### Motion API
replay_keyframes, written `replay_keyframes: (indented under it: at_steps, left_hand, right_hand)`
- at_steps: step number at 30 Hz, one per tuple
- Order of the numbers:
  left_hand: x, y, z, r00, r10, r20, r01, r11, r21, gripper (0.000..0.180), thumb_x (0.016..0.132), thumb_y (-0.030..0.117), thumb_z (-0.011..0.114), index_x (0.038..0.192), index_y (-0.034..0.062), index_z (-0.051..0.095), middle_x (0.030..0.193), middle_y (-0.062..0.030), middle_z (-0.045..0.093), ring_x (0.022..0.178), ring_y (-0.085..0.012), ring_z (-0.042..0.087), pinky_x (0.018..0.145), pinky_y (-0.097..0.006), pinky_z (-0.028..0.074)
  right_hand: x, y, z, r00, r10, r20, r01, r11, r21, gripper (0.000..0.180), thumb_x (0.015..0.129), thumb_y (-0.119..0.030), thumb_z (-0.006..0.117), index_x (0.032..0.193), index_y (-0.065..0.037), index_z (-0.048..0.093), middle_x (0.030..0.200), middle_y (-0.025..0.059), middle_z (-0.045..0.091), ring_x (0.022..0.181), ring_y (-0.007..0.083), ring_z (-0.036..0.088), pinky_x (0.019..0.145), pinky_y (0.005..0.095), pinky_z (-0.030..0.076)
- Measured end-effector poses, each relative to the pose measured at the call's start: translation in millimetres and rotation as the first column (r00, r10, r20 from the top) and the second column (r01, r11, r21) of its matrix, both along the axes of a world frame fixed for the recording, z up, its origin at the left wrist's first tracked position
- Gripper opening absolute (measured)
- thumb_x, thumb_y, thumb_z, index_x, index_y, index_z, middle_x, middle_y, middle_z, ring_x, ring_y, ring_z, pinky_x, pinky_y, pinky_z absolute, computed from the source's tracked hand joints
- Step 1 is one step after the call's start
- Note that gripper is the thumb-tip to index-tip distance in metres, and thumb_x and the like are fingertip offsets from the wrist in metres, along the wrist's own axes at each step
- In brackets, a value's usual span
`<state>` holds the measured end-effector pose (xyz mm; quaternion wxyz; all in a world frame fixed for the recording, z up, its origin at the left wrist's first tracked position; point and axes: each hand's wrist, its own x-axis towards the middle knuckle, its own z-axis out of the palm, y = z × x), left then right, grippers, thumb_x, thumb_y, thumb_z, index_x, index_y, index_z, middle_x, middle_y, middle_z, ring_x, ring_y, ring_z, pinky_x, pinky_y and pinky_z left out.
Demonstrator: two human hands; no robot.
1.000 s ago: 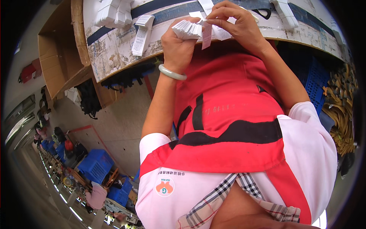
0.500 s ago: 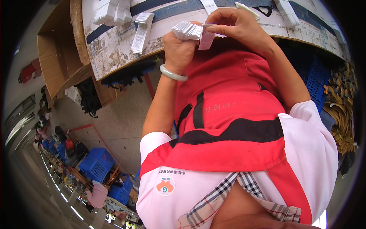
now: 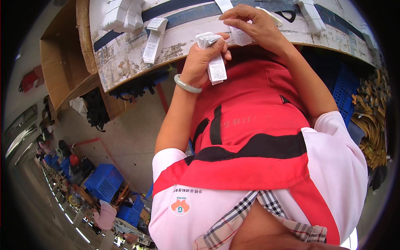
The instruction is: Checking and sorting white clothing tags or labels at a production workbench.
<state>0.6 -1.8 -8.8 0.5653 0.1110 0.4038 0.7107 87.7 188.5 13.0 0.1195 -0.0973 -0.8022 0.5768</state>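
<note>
My left hand (image 3: pixel 198 62) is closed round a stack of narrow white printed labels (image 3: pixel 217 70). The stack's folded ends fan up above the thumb, and its printed faces hang below the fingers. To its right, my right hand (image 3: pixel 263 32) hovers over the table's near edge, thumb and forefinger slightly apart with nothing visible between them. Beneath that hand a white printed strip (image 3: pixel 241 37) lies at the table edge, partly covered by the fingers. Another folded bundle of printed labels (image 3: pixel 153 43) rests on the table, left of my left hand.
The worn white table (image 3: pixel 121 62) carries dark blue tape, thick white label stacks (image 3: pixel 121 14) at far left and another bundle (image 3: pixel 311 16) at right. A black loop (image 3: pixel 287 14) lies near it. An open cardboard box (image 3: pixel 62 62) adjoins the left end. Blue crates (image 3: pixel 346 85) stand below right.
The pinkish label between my right thumb and finger is no longer there. My left hand has turned, showing the stack's printed faces, and my right hand has moved slightly up and away from it.
</note>
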Motion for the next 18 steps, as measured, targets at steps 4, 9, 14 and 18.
replay_keyframes:
  at_steps: [4,9,14,18]
  left_hand:
    - [5.1,4.6,5.8,1.0,0.025,-0.012,-0.026,0.998,-0.048,0.028,0.092,0.019,0.067,0.109,-0.0021,0.06,0.082,-0.0061,0.062,0.073,-0.0172,0.065,0.061,-0.026,0.055]
    - [4.4,4.4,3.7,0.991,0.05,-0.128,-0.066,0.99,-0.126,0.02,0.09,0.013,0.068,0.103,-0.0012,0.062,0.078,-0.0046,0.061,0.067,-0.0138,0.06,0.055,-0.025,0.049]
    - [10.4,10.8,11.8,0.969,0.081,-0.234,-0.125,0.976,-0.177,0.016,0.088,0.01,0.07,0.099,-0.0005,0.065,0.073,-0.0028,0.06,0.061,-0.0103,0.057,0.051,-0.023,0.043]
    - [9.5,11.0,11.9,0.927,0.138,-0.35,-0.206,0.964,-0.166,0.017,0.085,0.01,0.073,0.098,0.0007,0.067,0.072,-0.0026,0.062,0.058,-0.0073,0.054,0.05,-0.021,0.04]
  right_hand:
    - [-14.4,23.5,-7.5,0.978,-0.125,-0.169,0.192,0.859,0.475,0.011,0.083,-0.015,0.072,0.089,-0.005,0.071,0.085,0.0053,0.063,0.081,0.0202,0.06,0.071,0.0307,0.048]
    - [-19.3,19.6,-16.9,0.951,-0.094,-0.293,0.25,0.793,0.555,0.007,0.077,-0.011,0.073,0.078,-0.007,0.068,0.086,0.0087,0.063,0.084,0.0291,0.058,0.075,0.0393,0.047]
    - [-20.9,22.9,-45.9,0.784,-0.043,-0.62,0.358,0.846,0.395,0.007,0.079,-0.01,0.07,0.079,-0.005,0.065,0.084,0.0096,0.061,0.083,0.0298,0.057,0.076,0.0389,0.046]
    - [-16.2,17.7,-35.3,0.88,-0.089,-0.466,0.347,0.791,0.505,0.008,0.081,-0.009,0.069,0.082,-0.005,0.063,0.086,0.0114,0.059,0.083,0.0302,0.057,0.076,0.0391,0.046]
